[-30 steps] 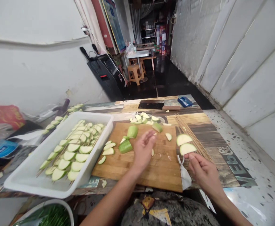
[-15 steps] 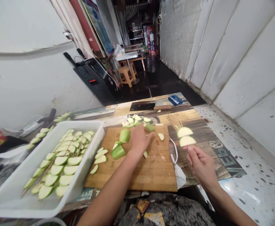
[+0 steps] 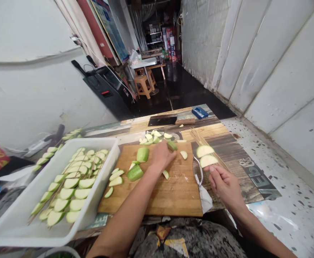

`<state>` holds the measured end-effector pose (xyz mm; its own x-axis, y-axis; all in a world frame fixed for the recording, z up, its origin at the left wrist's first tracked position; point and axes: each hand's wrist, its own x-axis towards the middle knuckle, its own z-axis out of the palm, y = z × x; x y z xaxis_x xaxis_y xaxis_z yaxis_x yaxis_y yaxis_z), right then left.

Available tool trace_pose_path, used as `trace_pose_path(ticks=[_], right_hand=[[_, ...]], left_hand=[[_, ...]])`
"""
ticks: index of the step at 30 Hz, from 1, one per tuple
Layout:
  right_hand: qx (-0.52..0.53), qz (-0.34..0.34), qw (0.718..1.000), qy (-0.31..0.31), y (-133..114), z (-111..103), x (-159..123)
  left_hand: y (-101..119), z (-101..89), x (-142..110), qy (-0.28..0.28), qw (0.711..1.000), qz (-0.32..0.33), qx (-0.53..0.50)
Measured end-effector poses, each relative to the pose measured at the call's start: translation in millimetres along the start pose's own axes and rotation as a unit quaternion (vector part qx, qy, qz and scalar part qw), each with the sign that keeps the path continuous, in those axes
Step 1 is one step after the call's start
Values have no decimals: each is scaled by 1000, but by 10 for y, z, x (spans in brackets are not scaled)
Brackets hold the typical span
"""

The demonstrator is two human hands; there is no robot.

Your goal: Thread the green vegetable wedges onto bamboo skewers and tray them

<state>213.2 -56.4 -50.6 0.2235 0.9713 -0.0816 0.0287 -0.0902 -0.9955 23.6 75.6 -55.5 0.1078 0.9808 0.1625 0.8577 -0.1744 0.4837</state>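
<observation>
My right hand [image 3: 225, 183] was closed in a pinch, thumb against forefinger, just below two slices [image 3: 209, 161] that stood out past my fingertips; I judged that I had them by a thin stick, though my grip hid most of it. I held them off the right edge of the cutting board [image 3: 173, 197], probably so that nothing would brush their faces and the board stayed free for the other arm. My left hand [image 3: 160, 157] was over the far part of the board, just beside a green piece [image 3: 172, 145]; its back hid the fingers, so I cannot tell whether they gripped anything. The bundle of sticks [image 3: 197, 137] lay near my right hand, handy for reaching, I would say, and the cleaver [image 3: 162, 121] lay beyond the board, likely to keep its edge away from my wrists. On my left the white tray [image 3: 17, 219] sat close against the board, holding rows of threaded slices [image 3: 72, 183]. My two were half-rounds, pale and smooth-faced, with a thin green rind along the curve, one above the other and nearly touching.
</observation>
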Motion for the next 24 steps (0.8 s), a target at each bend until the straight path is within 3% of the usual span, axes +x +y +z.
trace_pose_path(ticks=[7,14,18,21,24], right_hand=[[-59,-13,997,-44,-81,21,-13],[-58,0,997,-52,-115,45,-32],[-61,2,997,-57,-97,28,-33],[-62,-2,996,-67,-88,31,-21],[-63,-14,994,-89,-95,66,-15]], left_hand=[[35,43,-41,37,999,1,13],[83,108,-103,64,994,-79,42],[66,108,-121,65,996,-54,39],[50,70,-128,76,996,-46,0],[30,1,-149,93,984,-51,-140]])
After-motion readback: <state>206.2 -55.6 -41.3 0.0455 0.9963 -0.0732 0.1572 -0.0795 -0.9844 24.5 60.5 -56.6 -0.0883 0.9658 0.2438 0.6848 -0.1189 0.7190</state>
